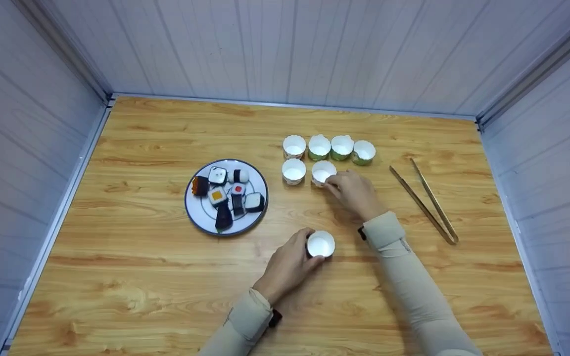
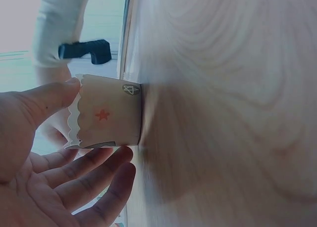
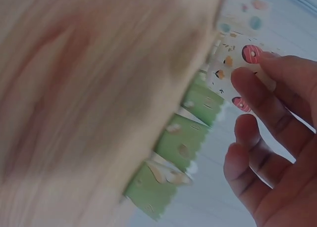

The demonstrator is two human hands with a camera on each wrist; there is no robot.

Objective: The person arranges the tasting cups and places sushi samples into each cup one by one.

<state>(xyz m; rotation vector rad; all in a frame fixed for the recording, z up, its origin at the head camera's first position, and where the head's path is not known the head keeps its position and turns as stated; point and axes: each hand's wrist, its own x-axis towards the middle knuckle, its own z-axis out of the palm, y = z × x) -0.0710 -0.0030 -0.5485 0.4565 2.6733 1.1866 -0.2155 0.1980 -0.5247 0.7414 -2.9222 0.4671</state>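
Observation:
My left hand (image 1: 289, 264) holds a white-lined paper baking cup (image 1: 321, 244) upright at the table's front middle. Its thumb lies at the scalloped rim and the fingers curve along the opposite side; the left wrist view shows a small orange star on this cup's wall (image 2: 106, 113). Farther back, my right hand (image 1: 356, 193) pinches the rim of another baking cup (image 1: 323, 171), patterned with pink doughnuts in the right wrist view. Beside that one stands a similar cup (image 1: 293, 171). Behind them is a row of several more, including green-sided cups (image 3: 183, 140).
To the left, a blue-rimmed white plate (image 1: 198, 215) bears several sushi-like pieces (image 1: 217, 196). Gold-coloured tongs (image 1: 428, 207) lie spread on the wooden table (image 1: 131, 277) at right. White panel walls (image 1: 290, 54) enclose the back and both sides.

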